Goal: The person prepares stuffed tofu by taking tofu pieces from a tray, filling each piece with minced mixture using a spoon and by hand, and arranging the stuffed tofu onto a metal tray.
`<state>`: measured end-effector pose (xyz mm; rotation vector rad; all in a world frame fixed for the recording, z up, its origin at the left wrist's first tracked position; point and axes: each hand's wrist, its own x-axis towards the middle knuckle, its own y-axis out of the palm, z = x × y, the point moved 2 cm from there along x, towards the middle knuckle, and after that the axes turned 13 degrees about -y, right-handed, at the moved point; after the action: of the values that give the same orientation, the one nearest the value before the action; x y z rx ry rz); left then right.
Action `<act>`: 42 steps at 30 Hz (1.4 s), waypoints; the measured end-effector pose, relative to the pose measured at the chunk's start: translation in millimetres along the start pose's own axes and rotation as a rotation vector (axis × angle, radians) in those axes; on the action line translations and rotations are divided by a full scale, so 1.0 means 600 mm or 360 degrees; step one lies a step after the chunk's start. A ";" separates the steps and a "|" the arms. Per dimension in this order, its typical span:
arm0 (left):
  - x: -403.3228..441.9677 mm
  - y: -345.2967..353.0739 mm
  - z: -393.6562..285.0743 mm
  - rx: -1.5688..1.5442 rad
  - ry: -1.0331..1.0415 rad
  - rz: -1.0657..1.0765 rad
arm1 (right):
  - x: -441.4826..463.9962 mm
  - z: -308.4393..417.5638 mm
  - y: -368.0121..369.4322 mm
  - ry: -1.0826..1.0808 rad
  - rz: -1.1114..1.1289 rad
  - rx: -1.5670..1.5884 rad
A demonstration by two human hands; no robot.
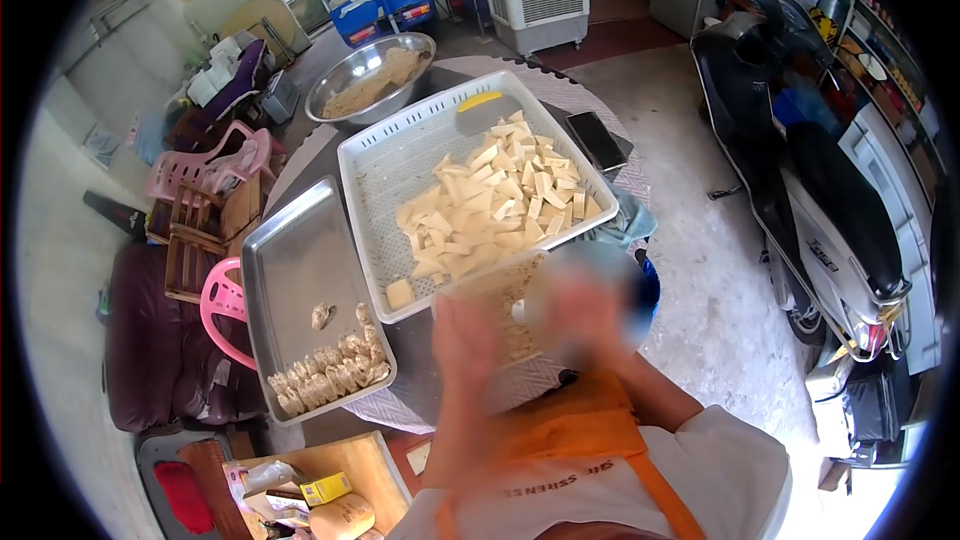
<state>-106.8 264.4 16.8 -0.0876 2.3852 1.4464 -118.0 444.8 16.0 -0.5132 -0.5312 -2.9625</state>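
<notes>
My left hand (pixel 466 332) is over the near edge of the table, smeared by motion, with its fingers unclear. To its right, my right hand (pixel 578 308) is also blurred, and a small white piece (pixel 518 311) shows beside its fingers. Between the hands lies a flat surface strewn with brown crumbs (pixel 520 338). Just beyond them stands a white perforated plastic basket (pixel 385 230) with many pale cut wedges (pixel 500 190) in it. On the left, a metal tray (pixel 300 260) holds rows of crumb-coated pieces (pixel 325 375) along its near side, with one coated piece (pixel 322 316) apart.
A metal bowl (pixel 318 90) of brown crumbs stands behind the basket. A yellow strip (pixel 479 101) lies inside the basket, and a phone (pixel 597 140) is right of it. A pink chair (pixel 222 305) touches the tray's left side. A scooter (pixel 800 170) is parked at right.
</notes>
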 end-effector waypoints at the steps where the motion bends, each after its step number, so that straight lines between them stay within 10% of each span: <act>1: -0.001 0.001 0.000 0.0106 0.0041 -0.0029 | 0.001 0.011 0.003 0.0033 0.0009 -0.0071; 7: -0.004 0.007 0.001 0.0541 0.0054 -0.0363 | -0.003 -0.028 -0.013 -0.0179 0.0123 -0.0086; 10: 0.001 -0.010 0.003 0.0354 0.0053 -0.0005 | -0.004 -0.039 -0.019 -0.0239 0.0161 -0.0181; 13: 0.003 -0.001 0.004 0.0385 0.0096 -0.0511 | -0.001 0.027 0.003 0.0040 0.0057 -0.0092; 22: 0.000 -0.016 -0.002 0.0230 0.0021 0.0144 | -0.001 0.026 0.010 0.0024 0.0048 -0.0121; 25: 0.005 0.027 -0.003 0.0039 0.0131 -0.0484 | 0.001 0.029 0.007 0.0034 0.0128 -0.0207; 27: 0.011 0.002 -0.014 0.0523 0.0284 -0.0310 | -0.001 0.002 0.000 -0.0011 0.0047 -0.0019; 33: 0.011 0.022 -0.028 -0.0018 0.0027 -0.0169 | 0.001 0.029 0.002 -0.0199 -0.0002 -0.0309; 34: 0.020 0.011 -0.032 0.0152 0.0073 0.0332 | 0.001 0.037 0.007 -0.0098 -0.0092 -0.0146; 42: 0.032 -0.015 -0.037 0.0094 0.0009 0.0196 | 0.004 0.031 0.005 -0.0060 -0.0081 -0.0294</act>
<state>-128.5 243.0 12.1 0.0715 2.4746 1.4290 -114.2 448.4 34.1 -0.5815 -0.2782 -3.0738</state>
